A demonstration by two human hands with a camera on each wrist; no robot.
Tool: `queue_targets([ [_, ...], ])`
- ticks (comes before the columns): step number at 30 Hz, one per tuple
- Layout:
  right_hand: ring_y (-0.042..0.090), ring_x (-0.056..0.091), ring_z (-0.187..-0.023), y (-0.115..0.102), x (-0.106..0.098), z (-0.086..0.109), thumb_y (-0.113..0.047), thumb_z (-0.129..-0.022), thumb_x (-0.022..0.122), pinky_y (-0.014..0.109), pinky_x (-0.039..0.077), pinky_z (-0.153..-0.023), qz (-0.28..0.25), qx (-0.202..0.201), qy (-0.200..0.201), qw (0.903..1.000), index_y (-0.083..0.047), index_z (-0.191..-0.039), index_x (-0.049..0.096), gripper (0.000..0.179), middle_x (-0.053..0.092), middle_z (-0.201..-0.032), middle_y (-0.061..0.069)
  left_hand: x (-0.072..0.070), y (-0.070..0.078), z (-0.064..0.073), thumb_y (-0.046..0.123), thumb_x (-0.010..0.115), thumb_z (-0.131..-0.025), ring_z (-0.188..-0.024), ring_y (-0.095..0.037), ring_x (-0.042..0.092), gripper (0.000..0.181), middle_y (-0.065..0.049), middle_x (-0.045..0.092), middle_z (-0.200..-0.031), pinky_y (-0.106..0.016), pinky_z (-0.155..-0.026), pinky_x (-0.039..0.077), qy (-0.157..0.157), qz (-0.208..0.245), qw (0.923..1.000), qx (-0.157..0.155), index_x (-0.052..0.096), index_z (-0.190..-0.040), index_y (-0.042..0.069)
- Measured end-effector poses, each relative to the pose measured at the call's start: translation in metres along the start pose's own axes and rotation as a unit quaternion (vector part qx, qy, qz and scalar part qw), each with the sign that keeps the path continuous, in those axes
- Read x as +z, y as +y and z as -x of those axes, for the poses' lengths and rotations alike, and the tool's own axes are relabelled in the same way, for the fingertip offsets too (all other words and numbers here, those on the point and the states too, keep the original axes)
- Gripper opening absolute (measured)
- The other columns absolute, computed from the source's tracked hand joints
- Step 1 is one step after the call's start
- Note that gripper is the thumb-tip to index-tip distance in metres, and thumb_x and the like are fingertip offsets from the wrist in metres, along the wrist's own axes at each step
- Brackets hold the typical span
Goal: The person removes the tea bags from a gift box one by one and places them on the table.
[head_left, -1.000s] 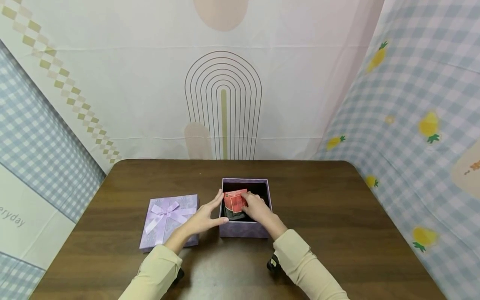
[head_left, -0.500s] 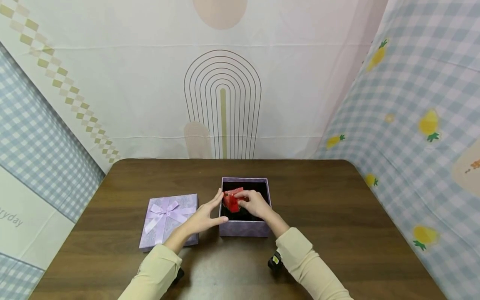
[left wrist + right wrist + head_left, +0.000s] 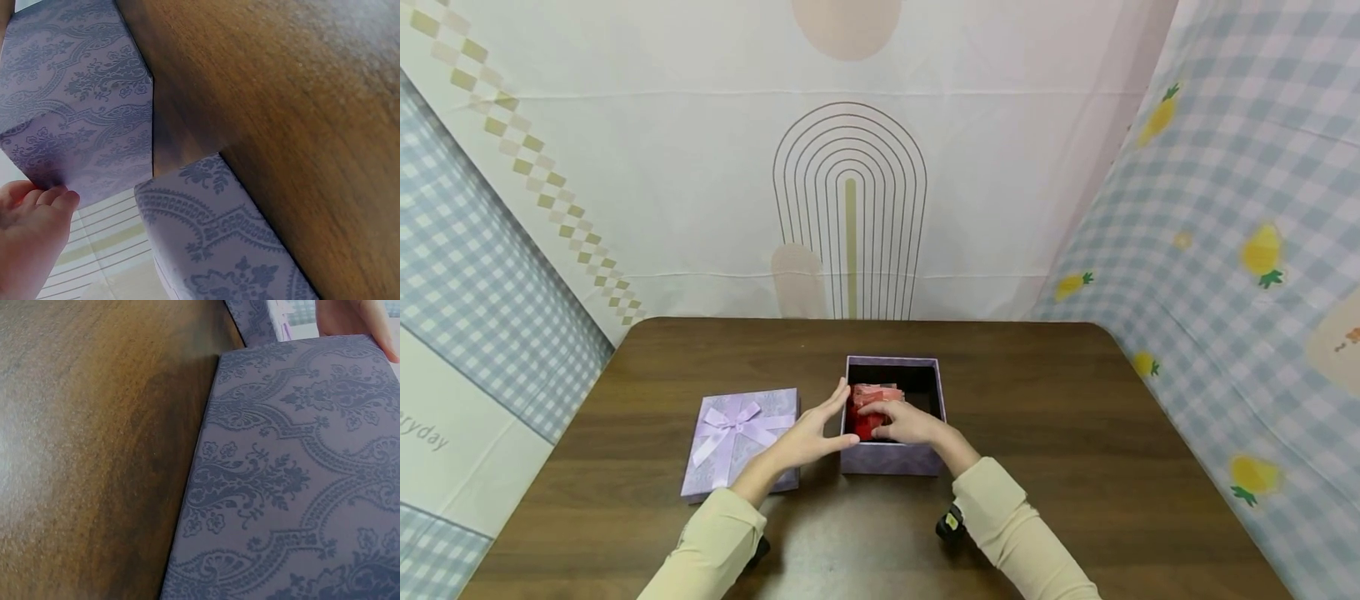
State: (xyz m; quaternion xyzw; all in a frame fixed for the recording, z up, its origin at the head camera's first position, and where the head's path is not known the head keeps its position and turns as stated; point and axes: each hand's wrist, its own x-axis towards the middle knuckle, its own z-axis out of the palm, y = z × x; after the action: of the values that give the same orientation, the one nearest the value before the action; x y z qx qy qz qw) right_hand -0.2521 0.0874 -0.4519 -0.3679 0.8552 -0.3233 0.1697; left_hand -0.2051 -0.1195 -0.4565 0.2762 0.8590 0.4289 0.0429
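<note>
A lilac box (image 3: 889, 459) with a black inside stands uncovered near the middle of the table. My left hand (image 3: 805, 437) rests against its left side, fingers straight and thumb apart at the front left corner. In the left wrist view the fingertips (image 3: 62, 199) touch the patterned wall. Inside the box, red packets (image 3: 878, 393) lie toward the left; their print is too small to read. My right hand (image 3: 910, 423) reaches in over the front right and holds a bright red packet (image 3: 862, 428) between thumb and fingers. The right wrist view hides these fingertips behind the box wall.
To the left of the box lies its lilac lid (image 3: 752, 450), topped with a ribbon bow (image 3: 732, 423). Both stand on a brown wooden table (image 3: 1037, 417). A pale patterned curtain (image 3: 985, 192) hangs behind the table's far edge.
My right hand has lifted at the red packet and come back down toward the front left inside the box. The black part of the packet no longer shows. My left hand stays put.
</note>
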Motion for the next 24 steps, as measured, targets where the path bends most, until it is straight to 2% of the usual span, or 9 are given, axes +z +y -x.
queue_targets([
  [5,0.015,0.053,-0.077,-0.001,-0.006,0.002,0.003,-0.079,0.061,0.024,0.045,-0.067,-0.017,0.009,0.057,0.9982,0.006,-0.121,0.053,0.042,0.061,-0.105,0.017,0.000,0.001,0.000,0.022,0.065,-0.084,-0.132,-0.039,0.023,0.077,-0.025,0.009,-0.148,-0.053,-0.105,0.023,-0.001,0.002,1.0000,-0.001,0.021,-0.140,-0.010],
  [8,0.014,0.054,-0.075,-0.003,-0.011,0.006,0.004,-0.077,0.062,0.023,0.045,-0.065,-0.034,0.013,0.093,0.9950,0.004,-0.122,0.052,0.047,0.062,-0.104,0.017,0.000,0.000,0.000,0.022,0.065,-0.084,-0.132,-0.039,0.023,0.077,-0.024,0.009,-0.148,-0.052,-0.106,0.023,-0.001,-0.001,1.0000,-0.002,0.021,-0.140,-0.010],
  [11,0.018,0.055,-0.081,-0.003,-0.017,0.011,0.006,-0.077,0.059,0.029,0.046,-0.070,-0.045,0.009,0.136,0.9896,0.002,-0.123,0.050,0.048,0.060,-0.108,0.018,0.000,0.000,0.000,0.023,0.065,-0.084,-0.131,-0.040,0.023,0.078,-0.024,0.009,-0.148,-0.052,-0.106,0.023,0.000,-0.002,1.0000,-0.002,0.021,-0.140,-0.010],
  [14,0.022,0.054,-0.087,-0.002,-0.025,0.019,0.007,-0.079,0.057,0.033,0.046,-0.075,-0.039,0.013,0.195,0.9799,0.000,-0.123,0.051,0.045,0.059,-0.110,0.019,0.000,0.000,-0.001,0.023,0.065,-0.084,-0.132,-0.040,0.023,0.078,-0.024,0.009,-0.148,-0.052,-0.106,0.022,0.001,-0.003,1.0000,0.001,0.021,-0.140,-0.010],
  [19,0.024,0.051,-0.081,0.005,-0.039,0.033,0.006,-0.082,0.059,0.034,0.043,-0.071,-0.048,0.040,0.297,0.9528,-0.004,-0.122,0.055,0.042,0.060,-0.105,0.018,-0.001,0.001,-0.001,0.022,0.066,-0.084,-0.132,-0.039,0.021,0.079,-0.025,0.009,-0.148,-0.051,-0.106,0.021,0.002,-0.002,1.0000,0.006,0.020,-0.139,-0.011],
  [20,0.025,0.051,-0.083,0.007,-0.042,0.036,0.006,-0.082,0.059,0.035,0.042,-0.073,-0.053,0.045,0.312,0.9476,-0.004,-0.122,0.056,0.041,0.060,-0.107,0.019,-0.001,0.001,-0.001,0.021,0.066,-0.084,-0.132,-0.039,0.021,0.079,-0.024,0.009,-0.148,-0.050,-0.106,0.021,0.003,-0.002,1.0000,0.007,0.020,-0.139,-0.011],
  [24,0.025,0.053,-0.087,0.014,-0.048,0.048,0.006,-0.083,0.059,0.035,0.044,-0.075,-0.057,0.052,0.333,0.9396,-0.002,-0.122,0.056,0.040,0.060,-0.112,0.021,0.000,0.001,0.000,0.021,0.066,-0.083,-0.132,-0.038,0.022,0.079,-0.023,0.009,-0.148,-0.050,-0.106,0.021,0.005,-0.001,1.0000,0.003,0.021,-0.139,-0.011],
])
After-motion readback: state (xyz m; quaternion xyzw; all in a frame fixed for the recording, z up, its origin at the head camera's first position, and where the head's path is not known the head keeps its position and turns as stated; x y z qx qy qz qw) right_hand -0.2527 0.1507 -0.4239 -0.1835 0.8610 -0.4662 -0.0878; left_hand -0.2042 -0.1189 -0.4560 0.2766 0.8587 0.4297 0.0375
